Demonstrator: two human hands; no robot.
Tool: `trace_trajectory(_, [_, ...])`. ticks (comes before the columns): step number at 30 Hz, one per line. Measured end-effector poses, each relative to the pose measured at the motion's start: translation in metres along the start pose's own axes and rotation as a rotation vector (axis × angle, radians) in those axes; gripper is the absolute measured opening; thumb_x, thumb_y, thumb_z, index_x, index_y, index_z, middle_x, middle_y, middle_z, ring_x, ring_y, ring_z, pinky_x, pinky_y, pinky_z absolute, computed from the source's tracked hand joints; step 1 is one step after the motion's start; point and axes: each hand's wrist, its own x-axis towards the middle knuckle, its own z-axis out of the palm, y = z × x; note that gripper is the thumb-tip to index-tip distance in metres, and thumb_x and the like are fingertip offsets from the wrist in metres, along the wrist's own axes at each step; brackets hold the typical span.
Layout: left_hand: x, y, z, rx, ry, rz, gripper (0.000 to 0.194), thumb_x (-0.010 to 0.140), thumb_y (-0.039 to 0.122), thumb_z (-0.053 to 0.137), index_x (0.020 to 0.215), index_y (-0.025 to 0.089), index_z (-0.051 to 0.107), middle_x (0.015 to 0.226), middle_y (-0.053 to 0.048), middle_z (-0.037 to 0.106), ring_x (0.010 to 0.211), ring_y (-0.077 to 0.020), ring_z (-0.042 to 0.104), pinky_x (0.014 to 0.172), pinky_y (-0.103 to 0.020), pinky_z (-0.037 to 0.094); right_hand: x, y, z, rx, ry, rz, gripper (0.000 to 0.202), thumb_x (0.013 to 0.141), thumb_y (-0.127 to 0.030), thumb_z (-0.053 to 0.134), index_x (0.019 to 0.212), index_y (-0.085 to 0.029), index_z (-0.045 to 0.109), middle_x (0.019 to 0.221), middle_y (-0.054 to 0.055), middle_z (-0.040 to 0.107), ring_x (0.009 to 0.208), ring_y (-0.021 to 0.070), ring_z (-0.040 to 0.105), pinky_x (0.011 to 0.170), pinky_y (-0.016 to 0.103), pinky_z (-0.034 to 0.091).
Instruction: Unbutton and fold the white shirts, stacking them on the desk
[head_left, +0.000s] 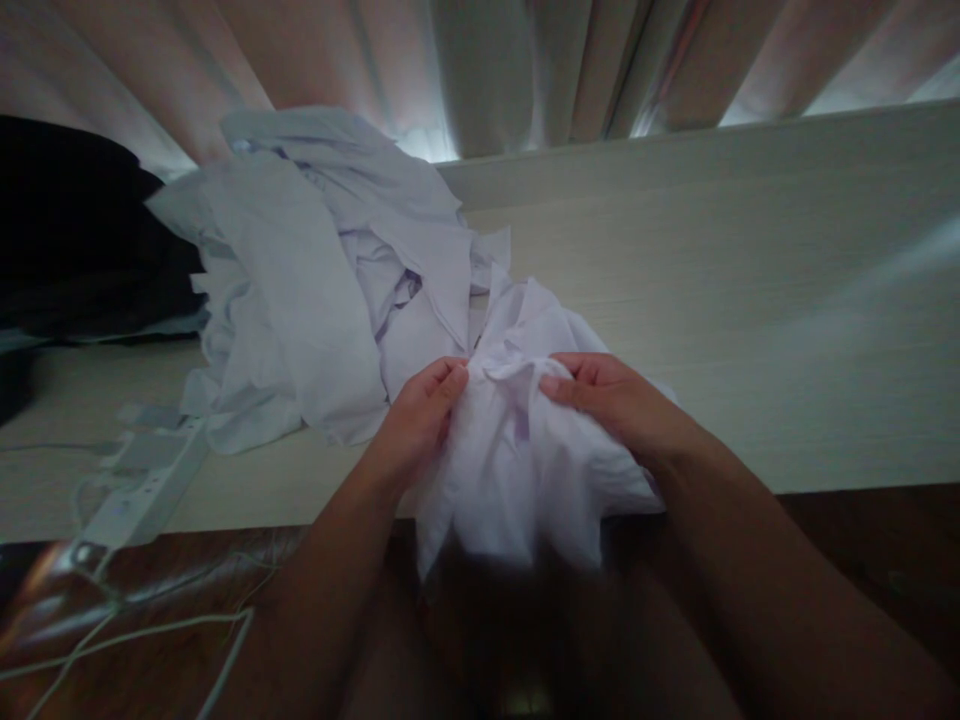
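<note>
A white cloth garment [517,440] hangs between my two hands over the front edge of the pale surface, its lower end blurred. My left hand [427,405] pinches its upper left part between thumb and fingers. On the other side, my right hand [604,395] grips a fold of the same garment, thumb on top. Just behind and to the left lies a heap of white clothes [300,270], crumpled and overlapping.
The pale surface [712,290] runs along a curtain [495,70]. Dark fabric [82,230] lies at the far left. A white power strip [150,490] with plugs sits at the front left edge, and white cables [150,628] trail below it.
</note>
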Motion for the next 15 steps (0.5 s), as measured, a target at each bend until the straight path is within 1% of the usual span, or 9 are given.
trace_trajectory(2, [0.0,0.002,-0.012,0.202,-0.172,-0.017,0.033,0.082,0.049,0.069,0.097,0.02,0.069,0.076,-0.001,0.064,0.065,-0.0147,0.055,0.058,-0.024,0.042,0.003,-0.001,-0.01,0.183,0.168,-0.031,0.029,0.082,-0.046,0.074,0.097,-0.021,0.072,0.086,0.004,0.076,0.075,0.0221,0.07,0.068,0.032,0.056])
trace_trajectory(3, [0.0,0.003,-0.018,0.324,-0.286,-0.027,0.031,0.081,0.048,0.071,0.093,0.019,0.069,0.074,0.0,0.063,0.064,-0.0142,0.054,0.057,-0.023,0.04,0.005,-0.001,-0.016,0.24,0.231,-0.054,0.029,0.079,-0.046,0.076,0.095,-0.022,0.072,0.087,0.004,0.076,0.078,0.0231,0.072,0.071,0.033,0.057])
trace_trajectory(5, [0.0,0.005,-0.03,0.567,-0.547,-0.039,0.031,0.079,0.048,0.073,0.077,0.018,0.066,0.068,0.002,0.058,0.061,-0.0126,0.05,0.055,-0.023,0.035,0.008,-0.001,-0.027,0.3,0.326,-0.087,0.027,0.077,-0.045,0.078,0.089,-0.022,0.072,0.087,0.005,0.077,0.082,0.0252,0.073,0.072,0.035,0.058])
trace_trajectory(6, [0.0,0.006,-0.033,0.662,-0.654,-0.038,0.035,0.079,0.05,0.073,0.069,0.018,0.062,0.065,0.003,0.054,0.059,-0.0119,0.047,0.054,-0.023,0.032,0.009,-0.001,-0.031,0.316,0.363,-0.095,0.026,0.076,-0.045,0.078,0.087,-0.022,0.072,0.086,0.006,0.077,0.083,0.0262,0.073,0.072,0.036,0.059])
trace_trajectory(7, [-0.001,0.006,-0.035,0.725,-0.723,-0.029,0.04,0.08,0.051,0.072,0.064,0.017,0.059,0.063,0.003,0.051,0.058,-0.0115,0.044,0.053,-0.023,0.031,0.009,-0.001,-0.034,0.332,0.393,-0.103,0.026,0.076,-0.045,0.078,0.086,-0.022,0.071,0.085,0.007,0.077,0.084,0.0269,0.073,0.071,0.037,0.059])
trace_trajectory(8, [-0.002,0.006,-0.034,0.75,-0.748,-0.014,0.041,0.081,0.051,0.071,0.062,0.017,0.058,0.062,0.003,0.051,0.058,-0.0116,0.044,0.053,-0.024,0.031,0.009,-0.001,-0.035,0.357,0.403,-0.111,0.025,0.077,-0.044,0.078,0.085,-0.022,0.072,0.085,0.007,0.077,0.085,0.0274,0.074,0.072,0.038,0.059])
trace_trajectory(10, [-0.005,0.005,-0.027,0.691,-0.707,0.013,0.036,0.085,0.05,0.066,0.069,0.017,0.063,0.068,0.001,0.057,0.064,-0.0138,0.05,0.058,-0.024,0.036,0.008,-0.002,-0.032,0.429,0.343,-0.129,0.023,0.077,-0.039,0.078,0.09,-0.021,0.073,0.089,0.008,0.077,0.086,0.0273,0.074,0.073,0.038,0.06])
trace_trajectory(13, [-0.01,0.002,-0.009,0.475,-0.595,0.003,0.026,0.088,0.041,0.059,0.089,0.017,0.071,0.087,-0.003,0.069,0.082,-0.0197,0.061,0.07,-0.027,0.046,0.006,-0.004,-0.02,0.502,0.175,-0.166,0.032,0.076,-0.028,0.079,0.106,-0.022,0.073,0.098,0.007,0.077,0.086,0.025,0.073,0.074,0.037,0.06])
trace_trajectory(15, [-0.012,-0.001,0.003,0.367,-0.457,-0.012,0.027,0.09,0.037,0.054,0.094,0.018,0.072,0.09,-0.004,0.071,0.084,-0.0207,0.062,0.07,-0.027,0.048,0.005,-0.006,-0.011,0.508,0.123,-0.178,0.039,0.074,-0.023,0.08,0.112,-0.023,0.071,0.101,0.005,0.078,0.082,0.0219,0.073,0.073,0.035,0.059])
